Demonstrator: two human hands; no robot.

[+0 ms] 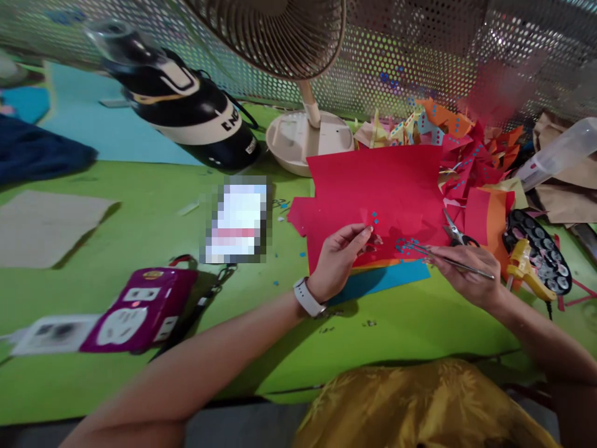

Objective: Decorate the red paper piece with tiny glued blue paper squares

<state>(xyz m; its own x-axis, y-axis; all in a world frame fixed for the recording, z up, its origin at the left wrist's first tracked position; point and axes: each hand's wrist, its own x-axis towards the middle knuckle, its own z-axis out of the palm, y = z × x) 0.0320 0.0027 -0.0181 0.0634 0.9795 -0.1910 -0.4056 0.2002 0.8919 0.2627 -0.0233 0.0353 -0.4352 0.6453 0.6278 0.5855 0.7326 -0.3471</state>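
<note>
My left hand (338,258), with a white watch band on its wrist, is closed in a pinch above a red paper sheet (368,180). At its fingertips is a small red paper piece with blue dots (375,218), whose edges blend into the sheet. My right hand (469,270) is closed around slim metal tweezers (466,269). The tweezers' tip points left, among tiny blue bits (403,244) scattered on the red sheet. Just above my right hand lie scissors (457,233), partly on the red sheet. Blue paper (387,280) sticks out under the sheet's near edge.
A desk fan (305,137) and a black bottle (196,112) stand at the back. Left are a phone (240,218) and a purple power strip (140,308). Right are dotted paper scraps (466,155), a yellow glue gun (529,270) and a black round-welled tray (541,242).
</note>
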